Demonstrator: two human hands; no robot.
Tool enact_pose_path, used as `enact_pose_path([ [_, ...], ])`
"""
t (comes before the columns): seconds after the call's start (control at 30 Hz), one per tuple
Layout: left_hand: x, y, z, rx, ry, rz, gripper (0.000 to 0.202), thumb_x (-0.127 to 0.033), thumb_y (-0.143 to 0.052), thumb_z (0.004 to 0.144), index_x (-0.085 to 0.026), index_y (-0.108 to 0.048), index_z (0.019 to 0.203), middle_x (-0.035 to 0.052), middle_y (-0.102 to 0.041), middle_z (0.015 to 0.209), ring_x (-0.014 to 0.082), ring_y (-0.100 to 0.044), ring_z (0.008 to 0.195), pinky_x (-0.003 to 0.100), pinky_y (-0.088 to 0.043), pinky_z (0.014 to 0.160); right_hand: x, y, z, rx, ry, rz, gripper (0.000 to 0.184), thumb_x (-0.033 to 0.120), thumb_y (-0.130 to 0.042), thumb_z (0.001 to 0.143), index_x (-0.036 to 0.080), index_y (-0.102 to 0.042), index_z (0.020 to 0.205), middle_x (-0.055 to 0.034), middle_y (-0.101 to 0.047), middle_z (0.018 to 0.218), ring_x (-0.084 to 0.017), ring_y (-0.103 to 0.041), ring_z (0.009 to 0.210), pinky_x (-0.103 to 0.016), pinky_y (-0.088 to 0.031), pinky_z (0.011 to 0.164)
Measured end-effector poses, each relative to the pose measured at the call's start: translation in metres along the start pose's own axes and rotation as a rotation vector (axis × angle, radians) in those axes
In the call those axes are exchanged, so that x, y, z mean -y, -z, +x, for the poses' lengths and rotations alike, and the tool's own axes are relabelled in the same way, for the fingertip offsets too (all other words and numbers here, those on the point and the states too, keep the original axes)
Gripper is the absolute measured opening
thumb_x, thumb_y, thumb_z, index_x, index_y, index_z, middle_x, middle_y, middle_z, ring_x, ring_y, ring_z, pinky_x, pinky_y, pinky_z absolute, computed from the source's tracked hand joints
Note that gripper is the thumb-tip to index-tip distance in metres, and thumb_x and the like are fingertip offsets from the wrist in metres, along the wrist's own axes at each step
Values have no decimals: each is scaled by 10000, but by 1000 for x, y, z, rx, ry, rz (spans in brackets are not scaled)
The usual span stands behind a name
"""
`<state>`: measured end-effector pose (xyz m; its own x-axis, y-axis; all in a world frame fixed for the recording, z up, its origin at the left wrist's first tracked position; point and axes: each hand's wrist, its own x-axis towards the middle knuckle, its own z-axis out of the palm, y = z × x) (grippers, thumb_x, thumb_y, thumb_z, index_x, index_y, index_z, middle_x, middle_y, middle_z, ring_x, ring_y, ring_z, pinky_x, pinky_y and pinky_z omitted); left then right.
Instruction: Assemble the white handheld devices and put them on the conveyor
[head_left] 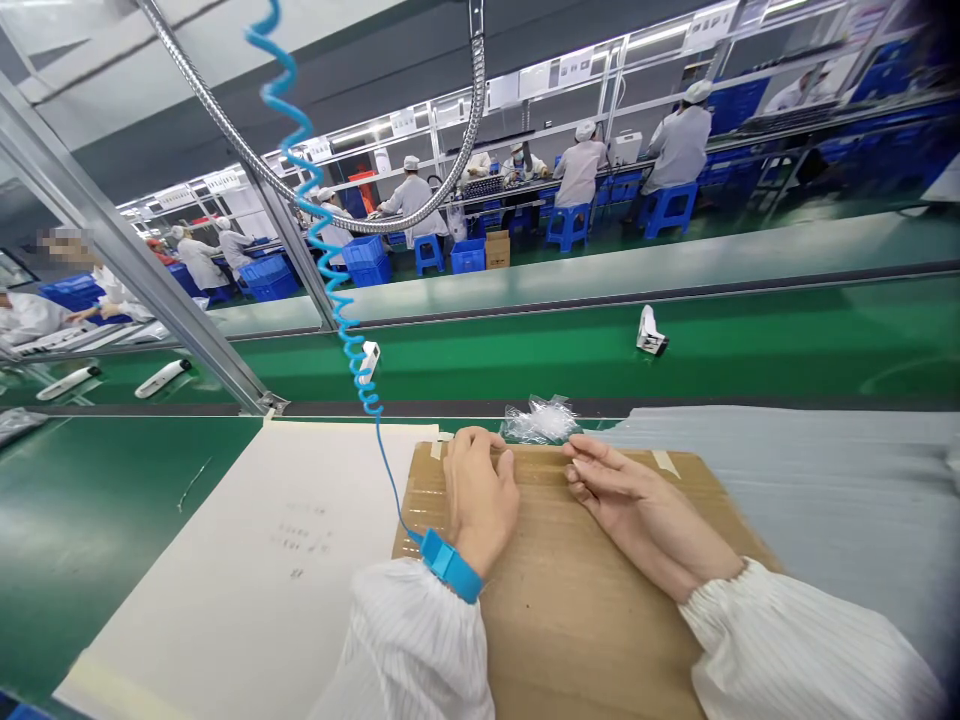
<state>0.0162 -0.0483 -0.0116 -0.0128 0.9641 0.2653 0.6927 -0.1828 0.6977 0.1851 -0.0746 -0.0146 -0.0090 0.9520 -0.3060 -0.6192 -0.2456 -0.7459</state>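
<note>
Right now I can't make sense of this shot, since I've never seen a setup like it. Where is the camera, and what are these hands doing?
This picture comes from a camera worn on a person's head, looking down at their own bare hands. The left hand wears a blue wrist strap with a coiled blue cord running up from it. The left hand and the right hand rest on a flattened cardboard sheet. Neither visibly holds anything, and the fingers of both lie close to a clear plastic bag at the sheet's far edge. To the left, a white sheet lies on a green workbench. Farther off, co-workers in white sit on blue stools.
</note>
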Motion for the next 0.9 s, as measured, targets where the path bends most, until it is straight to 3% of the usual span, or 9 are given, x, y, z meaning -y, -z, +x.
enact_pose_path([
  [0.83, 4, -4, 2, -43, -37, -27, 132, -78, -566, 851, -191, -588, 915, 74, -617, 1042, 227, -576, 1038, 417, -453, 948, 3, -4, -2, 11, 6, -23, 297, 149, -838, 693, 196, -741, 969, -31, -648, 1010, -106, -605, 788, -170, -572, 707],
  [0.9, -2, 2, 3, -61, -55, -72, 130, -76, -568, 847, -189, -596, 905, 70, -629, 1031, 221, -586, 1039, 412, -459, 955, 3, -6, -3, 4, 10, -21, 290, 145, -842, 683, 197, -743, 950, -30, -647, 1006, -106, -599, 784, -172, -566, 699],
])
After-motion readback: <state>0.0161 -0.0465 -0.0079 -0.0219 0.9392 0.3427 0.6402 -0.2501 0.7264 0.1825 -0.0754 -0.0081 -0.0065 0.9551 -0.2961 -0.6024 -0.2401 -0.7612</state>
